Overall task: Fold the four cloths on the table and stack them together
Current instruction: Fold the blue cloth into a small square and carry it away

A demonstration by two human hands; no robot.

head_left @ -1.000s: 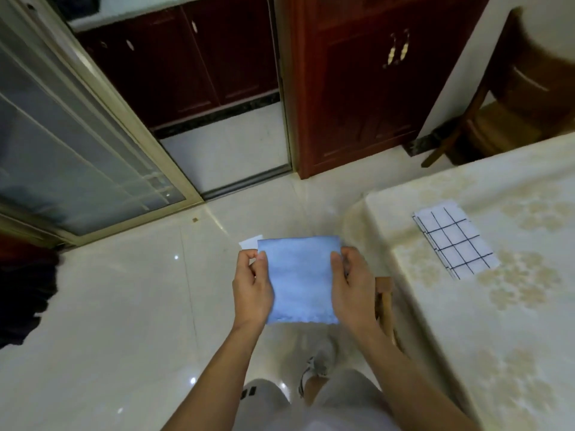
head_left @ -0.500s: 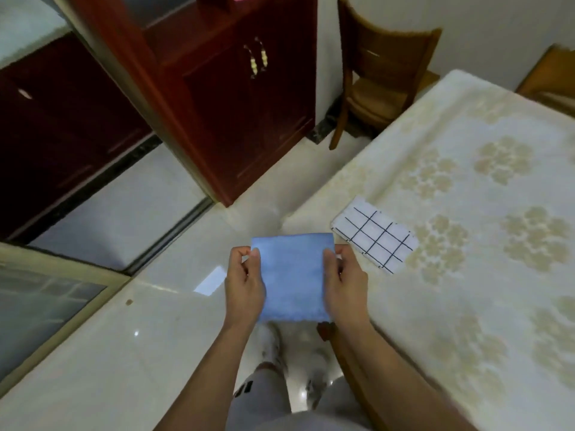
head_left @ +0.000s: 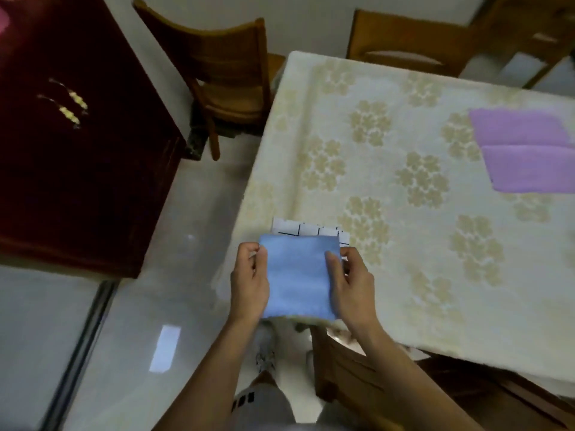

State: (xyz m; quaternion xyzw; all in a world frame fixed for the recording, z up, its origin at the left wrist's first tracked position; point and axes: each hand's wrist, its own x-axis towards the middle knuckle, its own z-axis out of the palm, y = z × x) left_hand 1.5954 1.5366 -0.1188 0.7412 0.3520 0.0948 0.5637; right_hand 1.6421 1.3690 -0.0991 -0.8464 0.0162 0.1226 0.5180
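Both hands grasp a folded light-blue square cloth (head_left: pixel 297 279). The left hand (head_left: pixel 249 284) pinches its left edge between thumb and curled fingers; the right hand (head_left: pixel 351 284) pinches the right edge, thumb lying on the top face. The cloth sits in the air at the near corner of the bench (head_left: pixel 404 188), which wears a cream tablecloth with a beige flower print. I cannot tell whether the cloth's underside touches anything.

Just beyond the blue cloth's far edge, partly hidden by it, lies a folded white cloth with a black grid pattern (head_left: pixel 306 229), close to the bench's corner. A purple cloth (head_left: pixel 525 157), laid out flat with a crease across it, rests well apart at the far right of the bench. A fourth cloth is not in view.

Judgement: the step in hand looks like setting the blue cloth on the grid cloth to start the stack.

Risks:
- The grid cloth lies near the bench corner. A blue cloth set down off-centre towards the person could overhang the edge and slide to the tiled floor (head_left: pixel 109 337).
- Pinching only at the side edges leaves the folded layers free; a quick release could let the bottom hem, which hangs slightly uneven, spring open.
- Dragging the blue cloth across the grid cloth could shift or unfold it.
- The tablecloth drapes loosely; a forearm catching it could pull the stack along.
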